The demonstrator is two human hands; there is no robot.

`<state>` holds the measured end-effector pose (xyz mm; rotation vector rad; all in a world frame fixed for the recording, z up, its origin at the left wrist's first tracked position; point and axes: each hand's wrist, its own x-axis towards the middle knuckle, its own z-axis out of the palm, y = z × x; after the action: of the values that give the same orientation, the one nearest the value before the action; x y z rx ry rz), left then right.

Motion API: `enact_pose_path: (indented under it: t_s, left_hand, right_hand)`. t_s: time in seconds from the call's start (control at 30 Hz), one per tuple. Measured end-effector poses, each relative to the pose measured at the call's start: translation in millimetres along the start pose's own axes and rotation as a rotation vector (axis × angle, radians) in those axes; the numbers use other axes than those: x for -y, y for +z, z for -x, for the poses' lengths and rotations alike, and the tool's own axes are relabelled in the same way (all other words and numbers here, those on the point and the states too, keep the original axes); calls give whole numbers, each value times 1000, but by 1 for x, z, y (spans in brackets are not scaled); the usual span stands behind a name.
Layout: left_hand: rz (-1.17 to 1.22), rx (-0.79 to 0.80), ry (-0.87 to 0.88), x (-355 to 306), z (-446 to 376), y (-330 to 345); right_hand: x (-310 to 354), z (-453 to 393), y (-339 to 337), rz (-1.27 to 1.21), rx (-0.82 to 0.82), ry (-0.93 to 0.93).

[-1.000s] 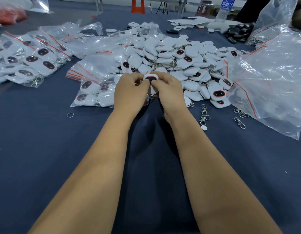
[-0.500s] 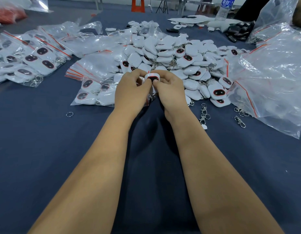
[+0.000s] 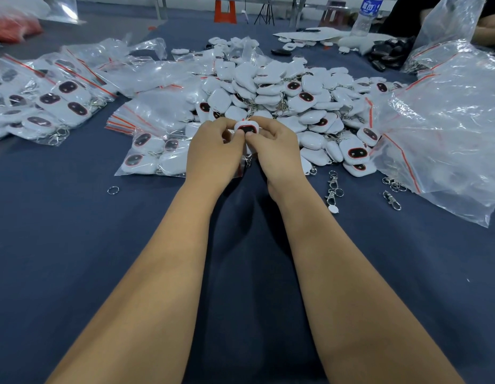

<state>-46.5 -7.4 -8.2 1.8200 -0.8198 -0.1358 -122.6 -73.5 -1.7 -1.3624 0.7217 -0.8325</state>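
The white key fob (image 3: 246, 129) is held just above the dark blue table cover (image 3: 74, 245), at the near edge of the loose pile of fobs (image 3: 282, 98). The left hand (image 3: 213, 151) pinches its left edge and the right hand (image 3: 276, 148) pinches its right edge; the fingers of both hands are curled round it, with the thumbs meeting at its lower edge. The fob's face, a dark oval window with a red border, is turned up toward the camera, and the long axis of the oval runs left to right. No writing can be read on the fob. Its lower part and back are hidden behind the thumbs and fingers, so any ring or clasp on it cannot be made out. The water bottle (image 3: 364, 15) at the far edge carries a blue label with white characters, too small to read, and its cap is cut off by the frame. Loose metal clasps (image 3: 333, 187) lie just right of the right wrist.
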Motion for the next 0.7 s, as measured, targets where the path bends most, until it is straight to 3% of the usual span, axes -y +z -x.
enact_pose_path:
  t_s: [0.13,0.33,0.53,0.7]
  left_hand:
    - [114,-21,-48,0,0,-1]
    - [4,-39,5,3,-1,1]
    - [159,-139,-18,0,1,-3]
    - [235,-220,30,-6,1,-6]
  right_hand:
    - [-1,0,0,20,-59,-52]
    - [1,1,0,27,-154,-214]
    - [6,-1,1,-256,-124,-69]
    - [2,2,6,-74,-97,-91]
